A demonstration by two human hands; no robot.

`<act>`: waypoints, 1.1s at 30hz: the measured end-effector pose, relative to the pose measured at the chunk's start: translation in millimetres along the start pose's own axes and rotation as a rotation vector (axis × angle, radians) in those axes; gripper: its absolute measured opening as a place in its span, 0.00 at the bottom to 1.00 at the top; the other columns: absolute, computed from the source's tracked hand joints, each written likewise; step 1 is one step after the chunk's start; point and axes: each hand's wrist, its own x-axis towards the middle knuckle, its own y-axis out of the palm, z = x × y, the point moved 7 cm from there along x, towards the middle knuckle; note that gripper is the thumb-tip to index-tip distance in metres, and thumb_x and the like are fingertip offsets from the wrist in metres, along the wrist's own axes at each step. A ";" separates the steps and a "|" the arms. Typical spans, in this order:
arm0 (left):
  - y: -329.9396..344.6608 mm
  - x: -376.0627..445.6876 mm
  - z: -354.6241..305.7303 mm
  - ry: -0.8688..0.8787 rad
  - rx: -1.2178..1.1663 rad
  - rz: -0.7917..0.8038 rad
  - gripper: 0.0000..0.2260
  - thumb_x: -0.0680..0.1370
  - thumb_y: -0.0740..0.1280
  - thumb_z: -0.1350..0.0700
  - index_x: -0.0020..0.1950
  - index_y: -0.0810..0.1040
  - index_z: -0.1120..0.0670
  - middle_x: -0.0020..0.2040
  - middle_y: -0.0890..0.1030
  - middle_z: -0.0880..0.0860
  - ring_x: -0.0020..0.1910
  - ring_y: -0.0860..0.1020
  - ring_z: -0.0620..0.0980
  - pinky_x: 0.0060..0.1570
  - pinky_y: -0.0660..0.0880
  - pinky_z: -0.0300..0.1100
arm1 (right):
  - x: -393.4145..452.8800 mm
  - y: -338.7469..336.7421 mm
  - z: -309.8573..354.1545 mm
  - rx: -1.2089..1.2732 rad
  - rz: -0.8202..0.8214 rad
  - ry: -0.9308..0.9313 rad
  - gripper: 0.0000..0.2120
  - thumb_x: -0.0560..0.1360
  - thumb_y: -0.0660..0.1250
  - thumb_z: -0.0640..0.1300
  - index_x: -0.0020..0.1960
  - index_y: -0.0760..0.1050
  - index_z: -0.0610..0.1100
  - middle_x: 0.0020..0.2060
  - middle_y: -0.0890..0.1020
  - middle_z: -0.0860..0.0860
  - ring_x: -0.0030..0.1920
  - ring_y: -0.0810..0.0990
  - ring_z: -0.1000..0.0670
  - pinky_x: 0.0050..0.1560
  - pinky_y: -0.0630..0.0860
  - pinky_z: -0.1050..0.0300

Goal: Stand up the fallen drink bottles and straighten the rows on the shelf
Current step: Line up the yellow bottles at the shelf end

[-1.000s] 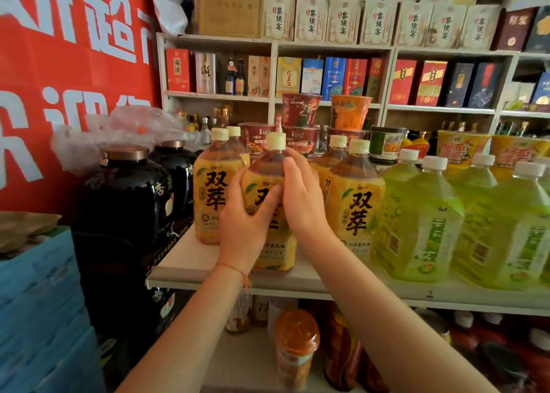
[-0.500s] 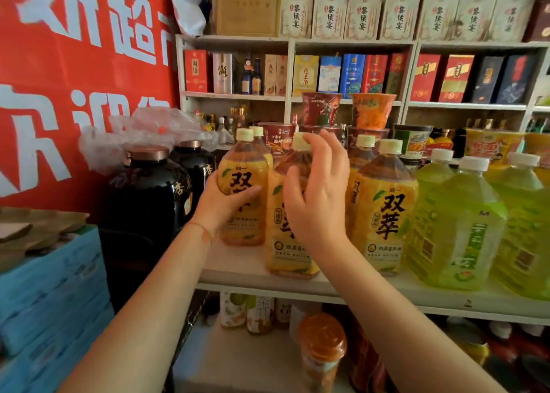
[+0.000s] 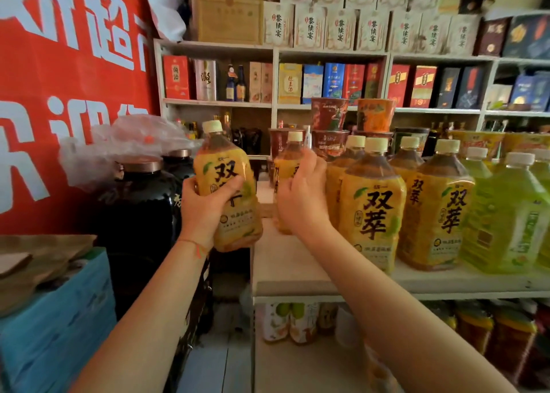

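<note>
At the left end of the shelf [image 3: 285, 261], the left hand [image 3: 205, 211] grips an orange tea bottle [image 3: 227, 184], tilted and lifted just off the shelf's left edge. The right hand [image 3: 302, 196] wraps around a second orange bottle [image 3: 287, 166] standing farther back, beside the upright orange row [image 3: 372, 211].

Clear glossy plastic amber tea bottle [image 3: 227, 184] with smooth yellow film label under my fingers [image 3: 229, 189]; matt white painted shelf board [image 3: 285, 261]; glossy black glazed ceramic jar [image 3: 143, 202], coppery metal lid.
</note>
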 end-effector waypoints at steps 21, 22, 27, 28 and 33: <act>-19.3 6.0 14.0 -0.065 -0.166 0.314 0.38 0.59 0.84 0.47 0.64 0.74 0.55 0.57 0.84 0.56 0.51 0.85 0.56 0.47 0.82 0.54 | 31.3 37.6 -42.1 0.383 0.248 0.483 0.47 0.69 0.79 0.43 0.78 0.54 0.56 0.67 0.74 0.49 0.65 0.75 0.43 0.64 0.75 0.37; -17.1 3.3 14.5 -0.073 -0.177 0.341 0.39 0.59 0.84 0.46 0.65 0.74 0.56 0.57 0.84 0.57 0.51 0.85 0.56 0.46 0.82 0.53 | 24.9 37.5 -42.6 0.425 0.221 0.510 0.45 0.69 0.80 0.44 0.77 0.56 0.54 0.66 0.74 0.49 0.64 0.76 0.43 0.64 0.75 0.36; -3.2 -11.2 12.5 -0.062 -0.250 0.410 0.36 0.63 0.83 0.49 0.67 0.75 0.58 0.57 0.84 0.59 0.53 0.84 0.60 0.45 0.82 0.51 | 3.5 37.6 -48.1 0.567 0.168 0.526 0.30 0.70 0.79 0.49 0.66 0.69 0.49 0.58 0.81 0.50 0.59 0.80 0.47 0.62 0.77 0.42; -1.2 -12.8 11.3 -0.054 -0.259 0.419 0.36 0.63 0.82 0.49 0.67 0.74 0.59 0.57 0.84 0.59 0.54 0.84 0.60 0.46 0.82 0.51 | 1.1 36.1 -46.1 0.607 0.184 0.501 0.28 0.71 0.77 0.48 0.67 0.70 0.48 0.58 0.82 0.50 0.59 0.81 0.47 0.62 0.77 0.44; 8.6 -19.6 2.6 -0.002 -0.252 0.447 0.35 0.63 0.82 0.50 0.66 0.75 0.58 0.57 0.84 0.58 0.53 0.85 0.58 0.48 0.83 0.53 | -9.6 33.0 -37.2 0.535 0.156 0.440 0.34 0.72 0.71 0.62 0.76 0.65 0.57 0.66 0.78 0.53 0.64 0.78 0.49 0.64 0.76 0.42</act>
